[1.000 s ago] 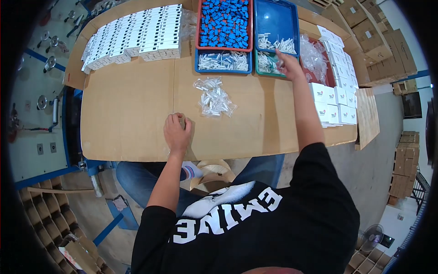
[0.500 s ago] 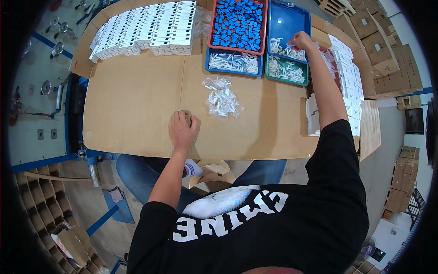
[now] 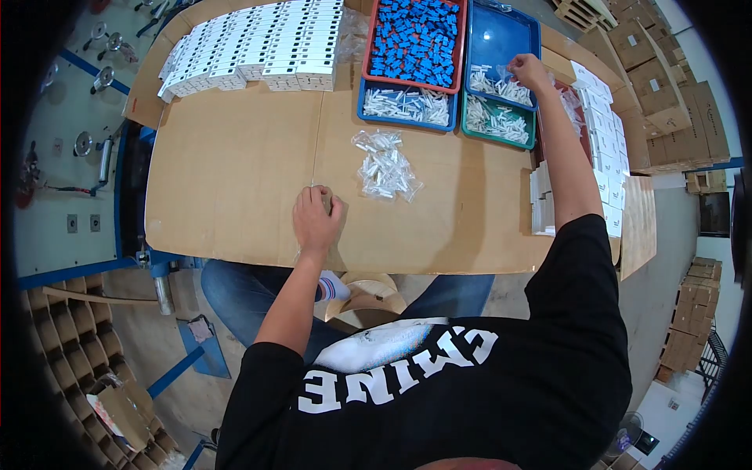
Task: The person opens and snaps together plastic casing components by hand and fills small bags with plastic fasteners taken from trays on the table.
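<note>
Head view | from the person's head | faces forward, steeply down | wide, curved dark edges | shirt [image 3: 439, 399] nearest, bottom | tabletop [image 3: 235, 180] farther, mid-frame | trays [image 3: 487, 43] beyond, top | floor [image 3: 505, 301] below

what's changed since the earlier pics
The right hand has moved away from the person and rightward, from around the green tray to the right side of the blue tray behind it; whether it grips anything is unclear. The left hand and the pile of clear bags stayed put.
</note>
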Demonstrator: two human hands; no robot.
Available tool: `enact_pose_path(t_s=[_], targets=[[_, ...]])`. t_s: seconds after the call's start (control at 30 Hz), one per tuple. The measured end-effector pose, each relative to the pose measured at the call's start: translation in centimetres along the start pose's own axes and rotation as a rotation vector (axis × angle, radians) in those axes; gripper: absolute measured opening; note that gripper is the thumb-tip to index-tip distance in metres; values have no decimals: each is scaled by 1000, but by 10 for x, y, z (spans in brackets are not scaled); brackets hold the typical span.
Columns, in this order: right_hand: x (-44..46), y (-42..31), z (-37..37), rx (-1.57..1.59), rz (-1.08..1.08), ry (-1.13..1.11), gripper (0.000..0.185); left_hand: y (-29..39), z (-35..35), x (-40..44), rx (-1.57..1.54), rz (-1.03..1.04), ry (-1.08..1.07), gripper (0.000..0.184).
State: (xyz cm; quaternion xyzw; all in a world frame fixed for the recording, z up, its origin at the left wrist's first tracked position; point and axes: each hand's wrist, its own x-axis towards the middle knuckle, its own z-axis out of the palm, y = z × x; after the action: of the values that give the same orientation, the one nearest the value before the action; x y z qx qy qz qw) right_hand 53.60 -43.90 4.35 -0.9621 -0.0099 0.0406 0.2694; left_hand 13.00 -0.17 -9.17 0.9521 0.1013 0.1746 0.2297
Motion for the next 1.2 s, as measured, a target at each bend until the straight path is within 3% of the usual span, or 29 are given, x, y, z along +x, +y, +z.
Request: enact_pose_path(t_s=[0.07,0.13,0.27,0.33,0.47,0.53,0.57,0.63,0.73,0.83,0.87,0.93,1.03,1.1,1.2], targets=[[-7,-3,-3,-51,-18,20,21,0,0,0,-1,-6,-8,22],[-2,11,2,-294,-277,255,23,-2,1,0,-41,-1,10,22],[-2,57,0,-202,-190,274,27,1,3,0,-67,29,20,22],[-26,64,-11,287,297,-208,23,0,1,1,-54,7,-5,22],[-40,124,-49,443,505,-378,22,0,2,0,-23,26,17,21],[-53,137,-64,707,554,115,26,-1,2,0,-23,20,14,21],[-57,141,-67,703,554,117,26,-1,3,0,-21,14,11,21],[-79,131,-73,808,442,331,34,2,3,2,-39,22,16,21],[-88,108,-52,577,354,255,37,-4,2,-2,-35,12,15,21],[-138,22,17,488,77,182,30,-4,2,-2,-28,4,24,22],[-151,4,40,510,-69,18,27,-3,2,-1,-28,2,22,23],[-175,-30,112,328,-359,-30,24,-5,4,-2,-15,-2,27,23],[-203,-89,197,338,-467,-56,34,-3,4,-3,-12,-1,24,24],[-213,-128,240,296,-561,61,30,-5,3,-2,-16,10,30,24],[-200,-131,269,334,-582,116,25,-5,0,-2,-38,32,43,23]])
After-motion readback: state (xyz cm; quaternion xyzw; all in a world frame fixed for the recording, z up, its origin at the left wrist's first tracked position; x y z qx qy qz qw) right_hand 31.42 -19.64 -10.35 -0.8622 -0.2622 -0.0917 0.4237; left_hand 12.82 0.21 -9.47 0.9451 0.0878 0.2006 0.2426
